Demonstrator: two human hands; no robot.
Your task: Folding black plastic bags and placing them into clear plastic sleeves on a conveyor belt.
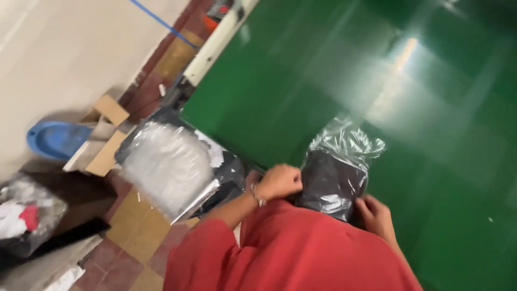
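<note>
Surface: we stand at a glossy green table (pixel 334 81) over a tiled floor (pixel 134 226).
Left hand (pixel 280 180): we curl it closed, gripping the left edge of the clear plastic bag of dark fabric (pixel 334 172).
Right hand (pixel 377 215): fingers bent, pinching the bag's lower right edge.
Bag: at the table's near edge, against our red shirt (pixel 301 253).
Beyond: stack of clear bags (pixel 167 167), cardboard box (pixel 105 134), blue basin (pixel 54 140).

Packing workshop: green worktable (pixel 301 81), bagged garments (pixel 167 161)

hands (pixel 280 182): 2 | clear bags (pixel 336 170): 2, maybe more | green table (pixel 431 134): 1 | blue basin (pixel 54 140): 1
</note>
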